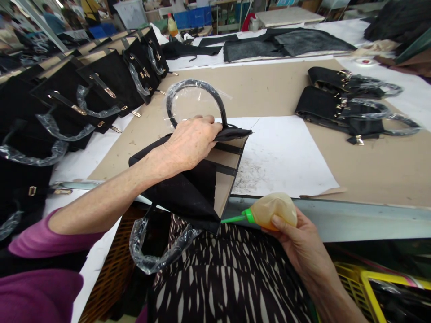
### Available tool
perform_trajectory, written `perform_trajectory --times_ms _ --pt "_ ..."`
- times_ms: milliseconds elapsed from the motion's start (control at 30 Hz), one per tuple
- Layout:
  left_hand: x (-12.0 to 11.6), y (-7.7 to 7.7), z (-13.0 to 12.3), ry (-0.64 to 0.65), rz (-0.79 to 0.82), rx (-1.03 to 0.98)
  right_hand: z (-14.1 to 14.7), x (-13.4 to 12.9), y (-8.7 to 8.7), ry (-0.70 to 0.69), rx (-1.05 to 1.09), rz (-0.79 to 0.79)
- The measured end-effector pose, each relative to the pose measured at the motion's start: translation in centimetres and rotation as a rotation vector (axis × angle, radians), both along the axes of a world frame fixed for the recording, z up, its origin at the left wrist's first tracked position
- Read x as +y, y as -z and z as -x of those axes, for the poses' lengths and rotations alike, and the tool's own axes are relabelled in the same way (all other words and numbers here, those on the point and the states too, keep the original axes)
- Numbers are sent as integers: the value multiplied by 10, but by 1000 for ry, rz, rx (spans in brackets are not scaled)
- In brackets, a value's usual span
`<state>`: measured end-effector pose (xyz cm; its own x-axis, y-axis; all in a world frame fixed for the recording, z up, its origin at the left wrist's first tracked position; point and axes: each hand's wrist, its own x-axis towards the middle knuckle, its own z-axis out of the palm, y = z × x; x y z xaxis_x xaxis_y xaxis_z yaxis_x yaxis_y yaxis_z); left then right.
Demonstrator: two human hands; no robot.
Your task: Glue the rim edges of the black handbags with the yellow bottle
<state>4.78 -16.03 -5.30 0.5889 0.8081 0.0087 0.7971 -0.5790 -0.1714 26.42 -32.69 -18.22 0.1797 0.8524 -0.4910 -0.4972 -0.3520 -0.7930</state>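
Note:
A black handbag [175, 197] lies tilted at the table's front edge, its beige inner panel showing. My left hand [195, 139] is closed on the bag's upper edge, fingertips hidden behind it. One plastic-wrapped handle [195, 85] arches above that hand; another wrapped handle [161, 255] hangs down over my patterned clothing. In my right hand [296, 237] is a soft squeeze bottle [274, 211] with amber liquid low inside. Its thin green nozzle points left, with the tip at the bag's lower corner; whether it touches I cannot tell.
Several black handbags [104, 80] stand in rows at the left. More bags [340, 105] lie at the right on beige board. White paper [286, 152] with dark marks lies mid-table. Black fabric pieces [286, 42] are at the back. A yellow basket [370, 291] stands lower right.

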Motion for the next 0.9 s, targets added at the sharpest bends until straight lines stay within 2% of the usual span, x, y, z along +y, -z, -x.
perform_trajectory --times_ms 167,300,467,633,700,767,833,900 --pt "3 0 -1 3 -3 -2 2 -8 -4 -11 -14 15" --pt "5 0 -1 -3 2 -1 1 -11 -7 -56 -133 -77" --pt "7 -1 -3 10 -11 -7 -2 -3 -12 -54 -418 -235" --pt "12 -3 -3 23 -32 5 -6 20 -11 -19 -769 -421" --pt "15 -4 -3 23 -42 4 -9 36 -19 88 -894 -461" --pt "19 -5 -3 26 -44 1 -18 55 -35 272 -903 -499" --pt "23 -6 -3 28 -32 -1 -42 76 -55 462 -768 -582" --pt "25 -6 -3 29 -18 -3 -86 97 -75 591 -573 -687"
